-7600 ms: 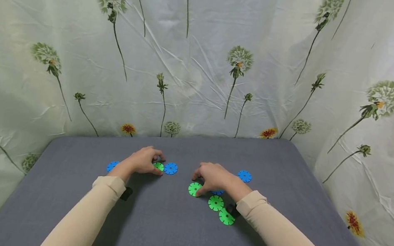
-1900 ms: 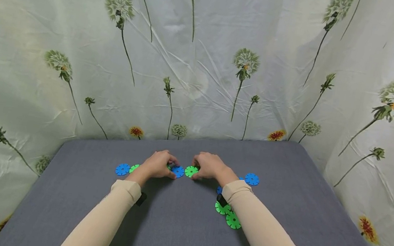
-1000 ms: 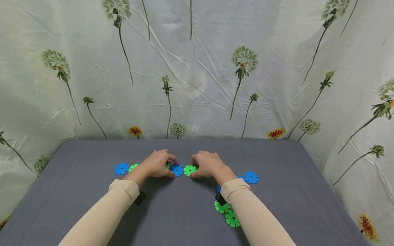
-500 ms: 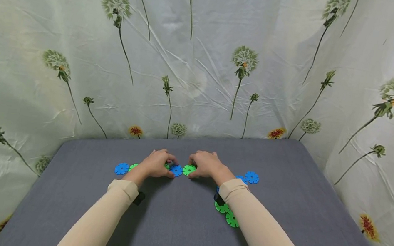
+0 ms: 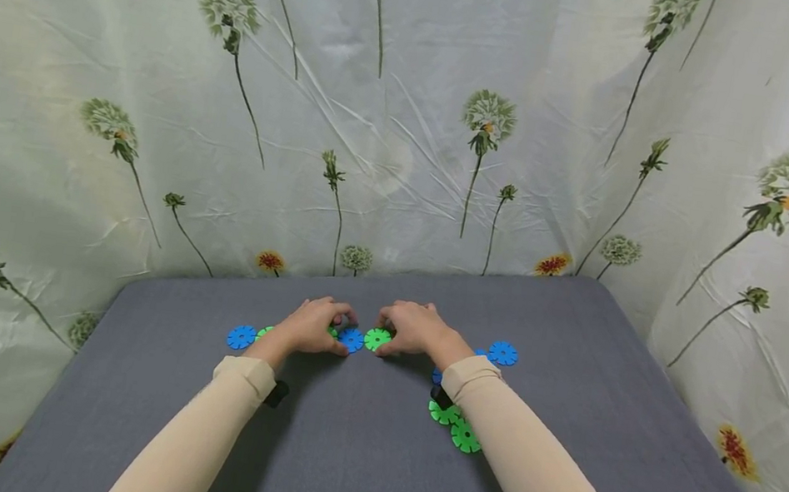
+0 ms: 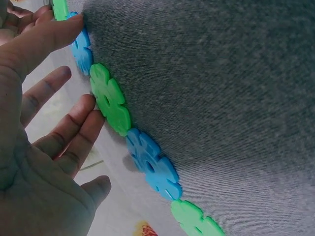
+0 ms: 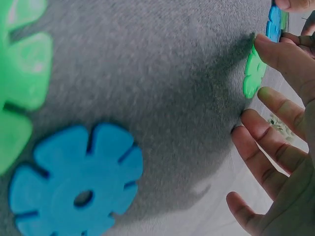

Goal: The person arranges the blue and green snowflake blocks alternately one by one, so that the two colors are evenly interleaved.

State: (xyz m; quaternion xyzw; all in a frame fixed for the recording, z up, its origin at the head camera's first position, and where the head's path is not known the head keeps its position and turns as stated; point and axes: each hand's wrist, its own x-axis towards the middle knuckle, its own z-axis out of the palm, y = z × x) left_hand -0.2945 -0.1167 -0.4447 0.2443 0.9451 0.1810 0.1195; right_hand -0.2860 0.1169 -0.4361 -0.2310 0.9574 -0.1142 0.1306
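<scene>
My left hand (image 5: 311, 327) holds a blue notched plastic disc (image 5: 352, 341), its thumb on the near edge and its index finger around the far side. Joined to that disc, a row of alternating discs runs left under the hand, among them a green disc (image 6: 110, 101) whose edge the other fingertips reach and a blue disc (image 6: 152, 164). My right hand (image 5: 416, 329) grips a green disc (image 5: 376, 339) by its edge, thumb in front and fingers behind. In the head view this green disc meets the held blue disc edge to edge; the fingers partly cover both.
At the left end of the row lies another blue disc (image 5: 241, 337). Loose pieces lie near the right forearm: a green disc (image 5: 466, 436), a second green one beside it, and several blue ones, including a blue disc (image 5: 503, 353). A flowered curtain (image 5: 407, 155) borders the grey table (image 5: 349, 458).
Since the oldest frame, my right hand has brought the green disc left and away from me to the blue disc. My left hand has shifted right onto that blue disc. The last second shows little motion.
</scene>
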